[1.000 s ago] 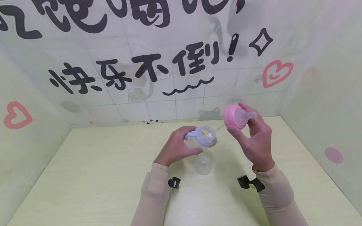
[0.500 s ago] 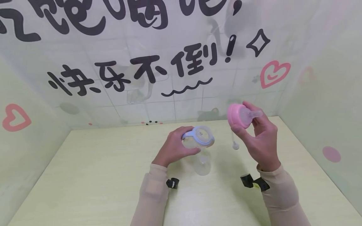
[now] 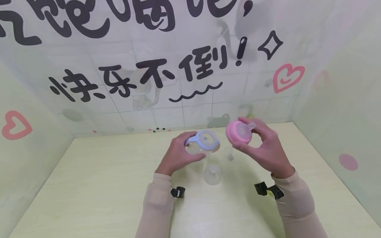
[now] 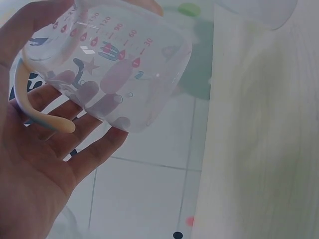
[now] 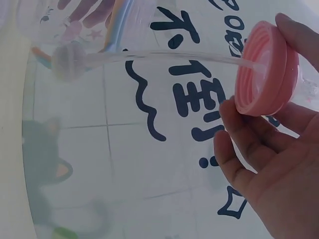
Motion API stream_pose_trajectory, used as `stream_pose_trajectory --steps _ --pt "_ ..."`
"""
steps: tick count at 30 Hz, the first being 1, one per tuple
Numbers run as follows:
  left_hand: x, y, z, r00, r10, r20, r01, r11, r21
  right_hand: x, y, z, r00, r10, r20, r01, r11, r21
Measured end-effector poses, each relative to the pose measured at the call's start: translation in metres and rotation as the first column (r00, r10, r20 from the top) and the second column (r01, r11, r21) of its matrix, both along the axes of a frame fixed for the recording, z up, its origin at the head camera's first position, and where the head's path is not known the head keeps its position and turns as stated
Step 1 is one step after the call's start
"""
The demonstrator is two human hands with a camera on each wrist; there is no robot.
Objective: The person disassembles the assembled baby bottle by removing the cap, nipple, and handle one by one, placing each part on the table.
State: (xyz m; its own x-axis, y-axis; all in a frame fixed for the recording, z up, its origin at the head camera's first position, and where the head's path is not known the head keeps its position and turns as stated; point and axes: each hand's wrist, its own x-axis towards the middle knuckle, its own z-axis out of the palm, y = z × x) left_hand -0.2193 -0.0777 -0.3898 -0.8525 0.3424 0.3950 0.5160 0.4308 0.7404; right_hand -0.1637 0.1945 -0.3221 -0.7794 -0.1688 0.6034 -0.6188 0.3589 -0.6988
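Note:
My left hand [image 3: 180, 152] grips a clear baby bottle [image 4: 149, 64], its open mouth tilted up. A blue ring with handles [image 3: 202, 141] circles the neck; red measuring marks show on the wall in the left wrist view. To the right, my right hand [image 3: 265, 148] pinches a pink bottle collar [image 3: 233, 133] by its rim. A clear teat [image 3: 250, 126] points up and right from the collar. From its underside runs a clear straw [image 5: 174, 56] ending in a round weight [image 5: 69, 62]. In the head view the weight hangs beside the bottle, apart from it.
A clear dome cap [image 3: 212, 175] stands on the pale wooden table [image 3: 98, 191], below the bottle in the head view. A printed wall [image 3: 154, 115] with large black characters rises at the back. Side walls [image 3: 336, 115] close off left and right.
The straw's weight came out of the bottle's mouth as my right hand drew the collar right. Since then the collar has moved back left and slightly down. The bottle shifted slightly left.

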Motion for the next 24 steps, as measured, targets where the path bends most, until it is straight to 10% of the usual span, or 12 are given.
stream_pose_trajectory --steps 8,24 --pt "0.0 -0.001 0.0 1.0 0.004 -0.013 -0.004 1.0 -0.002 -0.008 0.008 -0.009 0.989 0.016 0.15 -0.053 0.969 0.242" --pt "-0.001 -0.002 0.0 1.0 0.008 -0.03 -0.008 1.0 -0.006 -0.025 0.01 -0.028 0.959 0.044 0.28 -0.143 0.928 0.343"
